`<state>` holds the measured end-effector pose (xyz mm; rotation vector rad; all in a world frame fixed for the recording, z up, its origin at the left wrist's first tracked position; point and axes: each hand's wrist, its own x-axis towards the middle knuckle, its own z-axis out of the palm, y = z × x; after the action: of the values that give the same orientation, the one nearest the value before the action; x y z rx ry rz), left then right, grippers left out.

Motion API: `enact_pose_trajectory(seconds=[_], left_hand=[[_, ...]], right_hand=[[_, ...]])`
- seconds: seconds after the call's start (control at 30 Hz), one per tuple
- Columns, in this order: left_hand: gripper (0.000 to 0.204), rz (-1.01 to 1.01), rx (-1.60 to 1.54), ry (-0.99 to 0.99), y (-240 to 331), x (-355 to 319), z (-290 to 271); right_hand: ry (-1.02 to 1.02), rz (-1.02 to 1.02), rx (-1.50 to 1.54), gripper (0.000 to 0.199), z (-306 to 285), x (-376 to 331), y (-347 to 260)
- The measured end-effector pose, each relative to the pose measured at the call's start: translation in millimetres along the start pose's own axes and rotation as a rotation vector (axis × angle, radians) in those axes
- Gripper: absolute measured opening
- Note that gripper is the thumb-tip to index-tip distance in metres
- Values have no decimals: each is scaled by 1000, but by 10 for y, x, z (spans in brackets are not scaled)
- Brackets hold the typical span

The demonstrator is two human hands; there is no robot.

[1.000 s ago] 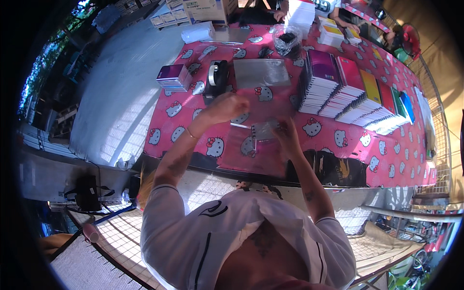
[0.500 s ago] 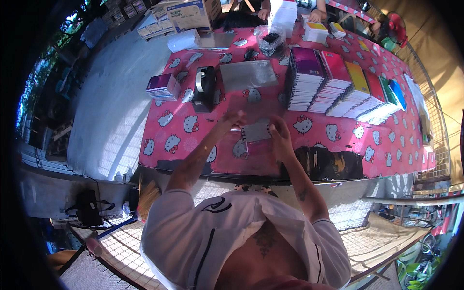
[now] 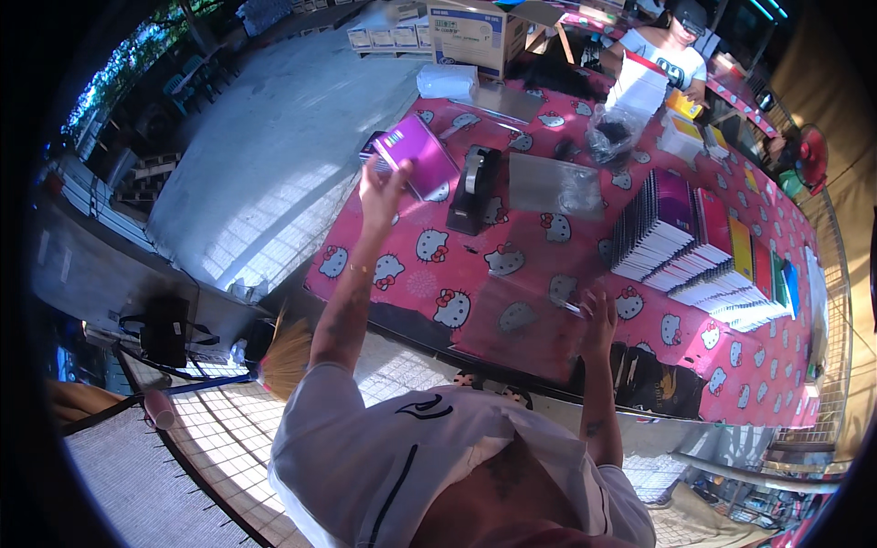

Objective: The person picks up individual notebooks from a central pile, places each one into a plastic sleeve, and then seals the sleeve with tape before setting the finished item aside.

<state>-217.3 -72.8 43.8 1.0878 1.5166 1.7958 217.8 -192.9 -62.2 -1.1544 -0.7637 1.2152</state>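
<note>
My left hand (image 3: 382, 189) grips a small purple notebook (image 3: 420, 157), thumb on its cover, over the table's far-left edge. Behind that notebook, a low stack of small notebooks (image 3: 369, 149) is mostly hidden. To its right stands a black tape dispenser (image 3: 474, 192). Near the front of the table, my right hand (image 3: 598, 318) has its fingers bent around the edge of a shiny piece of clear plastic (image 3: 570, 307). A larger see-through plastic sheet (image 3: 512, 333) lies flat beside that hand.
Tall stacks of spiral notebooks (image 3: 658, 228) stand at the right. A clear sheet pile (image 3: 554, 185) and a plastic bag with black contents (image 3: 614, 132) lie farther back. A cardboard box (image 3: 470, 41) is beyond. A co-worker (image 3: 671, 55) sits at the far side.
My left hand has moved far left and up, and now holds the purple notebook. My right hand no longer holds the small notebook and has shifted right. The view has turned.
</note>
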Motion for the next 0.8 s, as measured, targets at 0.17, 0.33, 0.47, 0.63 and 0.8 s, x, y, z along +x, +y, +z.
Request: enact_pose_trajectory(seconds=[0.17,0.33,0.47,0.63,0.8], left_hand=[[88,-495,323,169,-708,1424,-301],[86,-329,813,613,-1236,1699,-180],[107,-401,743,272,-1163,1748,-96],[85,-182,812,815,-966,1333,-122],[44,539,39,121,560,-289,1978]], right_hand=[[3,13,-78,28,-57,-123,76],[13,15,-81,22,-273,-292,54],[12,-3,-85,23,-719,-377,56],[104,-144,-390,32,-1300,-124,-320],[508,-792,-956,47,-2378,269,-1765]])
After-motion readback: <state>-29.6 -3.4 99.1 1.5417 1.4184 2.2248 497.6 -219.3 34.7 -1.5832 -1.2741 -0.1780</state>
